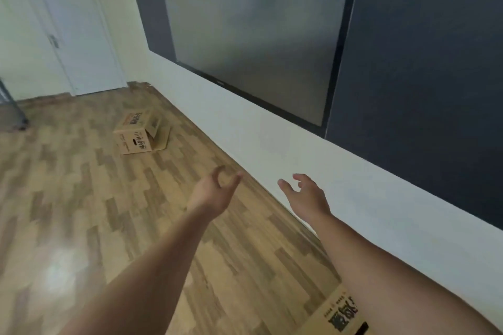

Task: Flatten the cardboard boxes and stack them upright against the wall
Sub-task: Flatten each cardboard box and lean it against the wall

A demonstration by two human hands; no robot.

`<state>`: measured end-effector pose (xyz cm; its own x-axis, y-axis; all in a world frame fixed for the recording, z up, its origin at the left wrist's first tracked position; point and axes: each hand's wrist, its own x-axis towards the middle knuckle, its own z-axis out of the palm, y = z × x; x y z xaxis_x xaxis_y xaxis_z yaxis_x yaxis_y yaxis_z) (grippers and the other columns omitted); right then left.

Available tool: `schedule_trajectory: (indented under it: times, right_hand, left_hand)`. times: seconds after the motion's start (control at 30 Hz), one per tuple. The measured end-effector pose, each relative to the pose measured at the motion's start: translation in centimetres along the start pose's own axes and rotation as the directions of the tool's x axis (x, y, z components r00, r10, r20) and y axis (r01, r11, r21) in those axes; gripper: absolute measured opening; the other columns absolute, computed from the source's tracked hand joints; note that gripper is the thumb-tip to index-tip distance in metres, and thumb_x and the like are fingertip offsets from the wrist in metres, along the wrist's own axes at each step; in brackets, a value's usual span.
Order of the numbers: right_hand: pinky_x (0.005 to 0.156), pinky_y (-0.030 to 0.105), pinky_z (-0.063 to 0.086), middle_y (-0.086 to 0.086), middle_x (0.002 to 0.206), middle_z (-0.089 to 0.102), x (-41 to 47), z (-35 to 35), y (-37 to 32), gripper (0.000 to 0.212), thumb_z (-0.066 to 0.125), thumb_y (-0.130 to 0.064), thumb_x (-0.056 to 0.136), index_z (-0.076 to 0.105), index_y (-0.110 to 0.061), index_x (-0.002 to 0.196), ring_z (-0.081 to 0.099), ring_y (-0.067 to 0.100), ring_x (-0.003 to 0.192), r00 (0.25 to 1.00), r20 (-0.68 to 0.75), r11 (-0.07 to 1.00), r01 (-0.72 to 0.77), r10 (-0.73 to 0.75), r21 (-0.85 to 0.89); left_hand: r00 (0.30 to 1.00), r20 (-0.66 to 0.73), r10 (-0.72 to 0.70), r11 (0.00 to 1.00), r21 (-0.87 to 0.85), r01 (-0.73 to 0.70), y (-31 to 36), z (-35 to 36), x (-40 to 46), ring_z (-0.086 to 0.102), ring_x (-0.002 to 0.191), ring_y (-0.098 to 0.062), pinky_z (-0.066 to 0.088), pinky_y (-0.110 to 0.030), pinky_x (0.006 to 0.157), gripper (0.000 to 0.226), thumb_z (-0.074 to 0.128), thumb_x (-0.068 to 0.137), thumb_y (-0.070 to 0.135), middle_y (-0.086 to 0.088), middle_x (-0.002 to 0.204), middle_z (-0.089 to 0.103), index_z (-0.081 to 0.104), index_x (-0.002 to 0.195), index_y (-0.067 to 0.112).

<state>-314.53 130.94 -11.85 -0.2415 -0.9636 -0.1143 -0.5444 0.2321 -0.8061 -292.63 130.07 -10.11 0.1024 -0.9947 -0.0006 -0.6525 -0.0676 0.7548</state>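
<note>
A brown cardboard box (136,134) with black print lies on its side on the wooden floor near the wall, its flaps hanging open toward the right. Both my arms stretch forward toward it, well short of it. My left hand (215,189) holds nothing, fingers curled loosely apart. My right hand (306,194) is spread and empty, in front of the white lower wall (272,144). A second piece of printed cardboard (341,313) shows at the bottom edge, partly hidden under my right forearm, close to the wall's foot.
A large dark screen (253,30) hangs on the dark upper wall to the right. A white door (68,35) stands at the far end. A grey metal leg (13,109) shows at the left edge. Wooden floor (81,198) spreads between me and the box.
</note>
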Motion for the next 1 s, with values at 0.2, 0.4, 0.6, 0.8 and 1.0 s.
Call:
schedule_trajectory:
  times: [0.2,0.4,0.6,0.8,1.0]
  right_hand:
    - [0.106,0.039,0.048,0.004,0.151,0.058,11.4,12.8,-9.8,0.067,0.058,-0.063,0.098,0.051,-0.023,0.152,0.057,0.027,0.136,0.984,0.148,0.995,0.102,-0.098,-0.022]
    - [0.108,0.037,0.046,0.009,0.15,0.062,24.7,26.1,-21.6,0.063,0.061,-0.056,0.1,0.058,-0.015,0.147,0.056,0.031,0.138,0.93,0.303,0.975,0.222,-0.207,-0.016]
    - [0.109,0.044,0.049,0.008,0.147,0.062,33.1,38.5,-33.1,0.065,0.062,-0.059,0.098,0.058,-0.017,0.147,0.058,0.032,0.134,0.87,0.422,0.964,0.262,-0.254,0.04]
    - [0.094,0.036,0.048,0.005,0.151,0.057,42.5,51.6,-42.7,0.061,0.056,-0.058,0.102,0.053,-0.021,0.151,0.056,0.028,0.133,0.837,0.461,0.946,0.323,-0.296,0.02]
    - [0.072,0.027,0.044,0.004,0.144,0.062,51.5,63.3,-53.5,0.055,0.055,-0.055,0.104,0.054,-0.023,0.148,0.054,0.017,0.1,0.844,0.464,0.954,0.3,-0.271,0.01]
  left_hand:
    - [0.985,-0.129,-0.112,0.992,0.038,0.118,-8.3,-8.7,12.0,0.058,0.134,-0.031,0.047,-0.036,0.103,0.075,0.054,0.095,0.068,-0.012,0.149,0.059,0.048,0.154,0.022]
    - [0.943,-0.237,-0.235,0.969,0.025,0.247,-13.5,-18.2,25.3,0.061,0.128,-0.03,0.045,-0.03,0.095,0.071,0.055,0.097,0.063,-0.014,0.14,0.065,0.049,0.153,0.02]
    - [0.879,-0.359,-0.315,0.936,0.035,0.349,-19.7,-27.9,35.6,0.06,0.131,-0.029,0.045,-0.03,0.096,0.072,0.053,0.097,0.066,-0.013,0.141,0.065,0.051,0.152,0.021]
    - [0.849,-0.398,-0.349,0.929,-0.027,0.369,-28.9,-35.7,48.1,0.057,0.135,-0.03,0.044,-0.031,0.101,0.07,0.053,0.099,0.061,-0.014,0.151,0.057,0.049,0.153,0.017]
    - [0.828,-0.382,-0.41,0.909,-0.099,0.404,-37.4,-45.3,62.4,0.057,0.135,-0.028,0.045,-0.032,0.101,0.071,0.054,0.098,0.062,-0.012,0.153,0.055,0.049,0.154,0.019]
